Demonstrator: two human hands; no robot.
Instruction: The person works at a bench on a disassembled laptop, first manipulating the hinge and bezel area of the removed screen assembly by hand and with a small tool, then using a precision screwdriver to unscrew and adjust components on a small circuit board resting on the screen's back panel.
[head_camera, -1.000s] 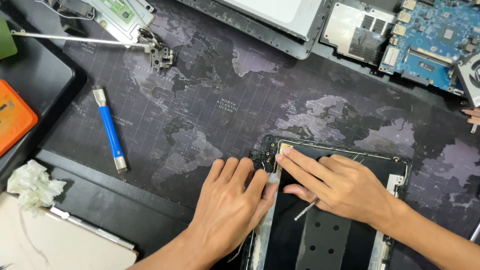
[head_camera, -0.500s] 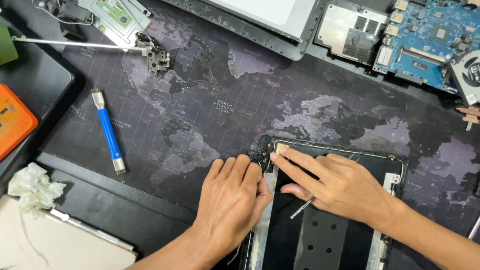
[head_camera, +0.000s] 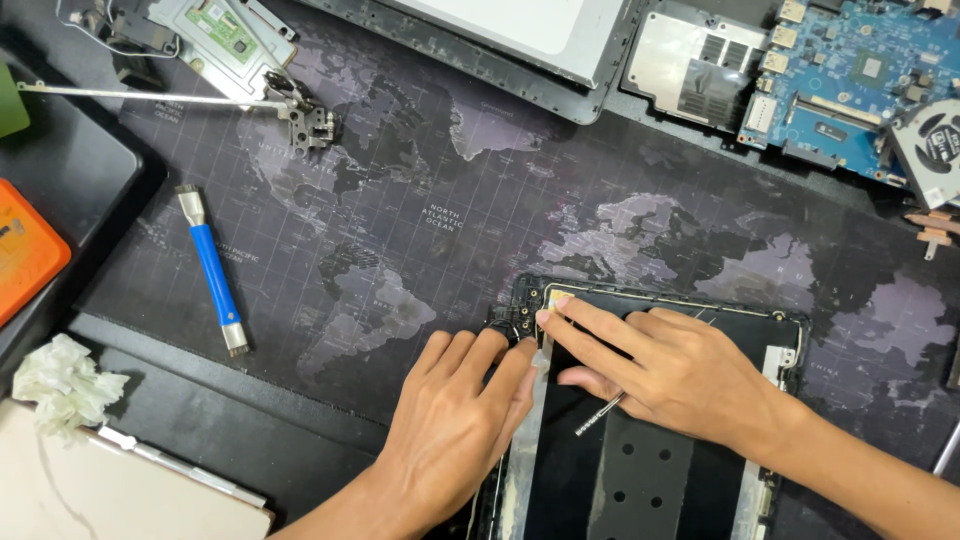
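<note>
While your left hand lies flat, fingers together, on the left edge of the black flat laptop panel, your right hand presses its extended forefinger onto the panel's upper left corner, with a thin silver metal tool tucked loosely under the curled fingers. Neither hand grips the panel; both only press on it. Against a second ago, little has moved: your right forefinger sits at the same corner, your left hand has edged slightly toward it, and the tool's tip points a shade lower. That suggests the corner work is continuing, not finished.

The panel lies at the near edge of the dark world-map desk mat covering the tabletop. Well apart to the left rests a blue-handled metal pry tool. Farther back sit a silver hinge bracket with long arm, a grey laptop casing and a blue circuit board. A crumpled white tissue lies at the left. Nothing stands between your hands and the corner.
</note>
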